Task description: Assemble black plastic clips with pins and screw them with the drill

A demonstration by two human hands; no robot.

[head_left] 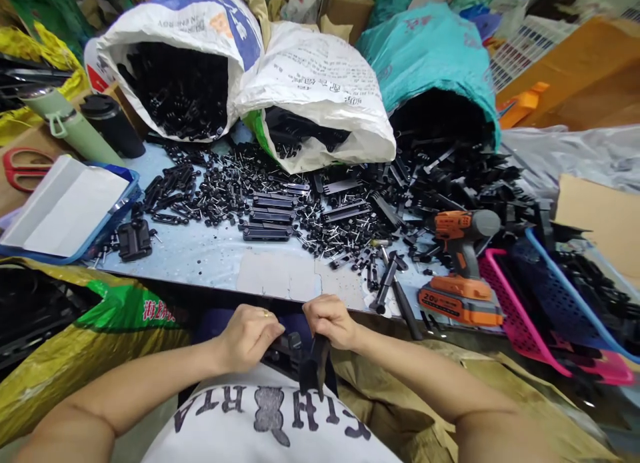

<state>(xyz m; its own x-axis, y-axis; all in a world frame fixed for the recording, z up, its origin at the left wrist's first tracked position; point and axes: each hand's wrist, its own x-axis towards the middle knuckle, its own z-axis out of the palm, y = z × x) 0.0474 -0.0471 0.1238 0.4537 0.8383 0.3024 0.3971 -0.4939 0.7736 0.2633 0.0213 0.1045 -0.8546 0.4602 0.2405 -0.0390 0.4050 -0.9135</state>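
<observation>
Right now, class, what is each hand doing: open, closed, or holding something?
Left hand: closed on the black plastic part at the lap.
Right hand: closed on the same black plastic part, from the other side.

Both forearms are bare, with no sleeves showing. The left hand [247, 336] wears a thin gold ring [265, 313]. The white shirt [270, 426] carries dark block letters around a printed figure.

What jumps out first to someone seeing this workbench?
The black plastic parts strewn across the blue table, spilling from three sacks behind. Next, the orange drill standing at the right. Near the table's front edge, the left hand and right hand grip one black piece.
</observation>
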